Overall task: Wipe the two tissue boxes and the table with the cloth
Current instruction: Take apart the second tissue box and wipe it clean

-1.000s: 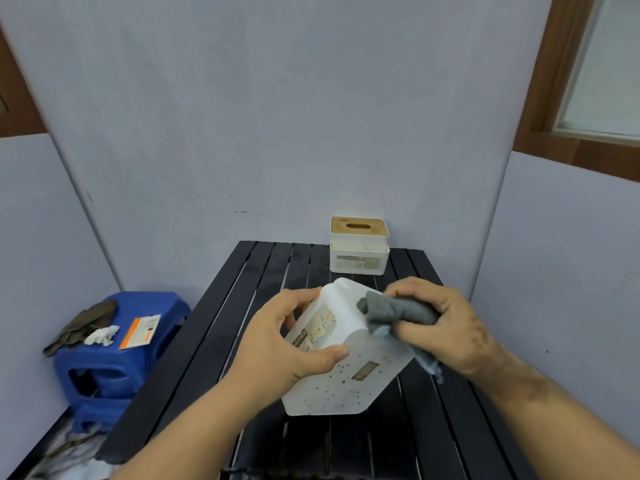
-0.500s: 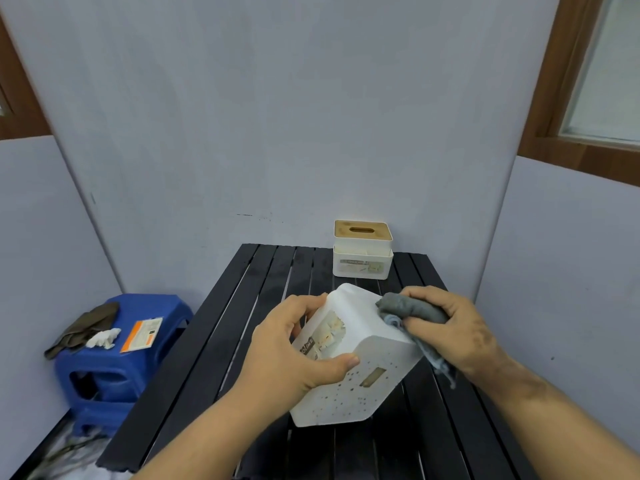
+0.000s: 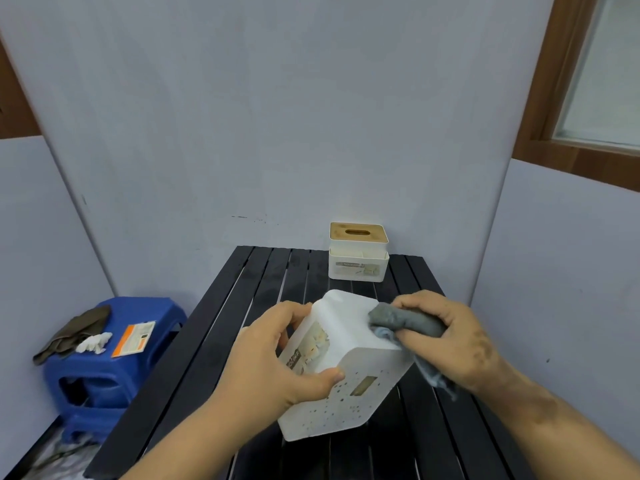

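Stool [image 3: 114, 355] in blue stands left of the bench [image 3: 214, 341], holding a rag and a card; left hand [image 3: 273, 362] grips the near tissue box [image 3: 341, 367], fingers curled round it, tilting it off the slats so a side faces the cloth [image 3: 403, 322]; right hand [image 3: 450, 337] clutches that cloth against the box's top edge; second tissue box [image 3: 358, 252] sits at the far edge, leaving bare slats between.

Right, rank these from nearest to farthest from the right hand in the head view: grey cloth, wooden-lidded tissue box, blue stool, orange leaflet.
1. Grey cloth: gripped in the right hand.
2. Wooden-lidded tissue box: at the table's far edge.
3. Orange leaflet and blue stool: far left; the leaflet lies on the stool, too close to call.
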A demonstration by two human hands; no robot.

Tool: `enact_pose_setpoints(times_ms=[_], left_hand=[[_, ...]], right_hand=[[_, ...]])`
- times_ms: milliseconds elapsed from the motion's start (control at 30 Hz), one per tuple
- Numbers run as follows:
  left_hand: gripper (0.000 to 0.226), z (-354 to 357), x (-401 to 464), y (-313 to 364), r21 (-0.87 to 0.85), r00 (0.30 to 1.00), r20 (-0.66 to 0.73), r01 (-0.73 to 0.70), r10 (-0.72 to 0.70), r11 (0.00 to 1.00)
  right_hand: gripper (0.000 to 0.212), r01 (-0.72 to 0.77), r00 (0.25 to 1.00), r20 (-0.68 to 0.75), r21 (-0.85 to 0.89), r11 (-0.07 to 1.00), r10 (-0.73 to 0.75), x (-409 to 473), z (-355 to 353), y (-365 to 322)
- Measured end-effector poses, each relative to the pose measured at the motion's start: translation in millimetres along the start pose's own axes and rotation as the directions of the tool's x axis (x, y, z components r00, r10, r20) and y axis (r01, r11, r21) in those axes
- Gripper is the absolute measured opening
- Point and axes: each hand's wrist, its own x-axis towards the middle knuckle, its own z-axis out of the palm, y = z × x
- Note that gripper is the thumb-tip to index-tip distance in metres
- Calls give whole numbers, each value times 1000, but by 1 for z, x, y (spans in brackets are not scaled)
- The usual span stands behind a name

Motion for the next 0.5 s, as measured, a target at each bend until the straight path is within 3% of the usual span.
enact_pose_setpoints(times_ms=[67, 133, 200, 300, 367, 500], left_hand=[[66, -5, -2, -2, 49, 1000, 30, 6, -7, 999], [66, -7, -6, -5, 81, 998, 58, 24, -28, 996], [67, -4, -11, -6, 97, 996, 66, 49, -56, 994], [67, 3, -17, -9, 114, 994, 52, 90, -97, 989], [68, 6, -19, -10, 131, 992, 45, 111, -118, 985], [65, 11, -22, -10, 38, 992, 67, 108, -110, 993]], right_hand=[[32, 127, 988, 79, 54, 990, -131, -7, 15, -21], [34, 259, 960, 128, -74, 963, -248, -10, 22, -29], [34, 211, 970, 145, -113, 971, -194, -5, 13, -16], [37, 39, 999, 5, -187, 982, -39, 4, -11, 1], [38, 51, 998, -27, -279, 959, -61, 4, -9, 1], [36, 273, 952, 228, -327, 905, -204, -5, 36, -31]])
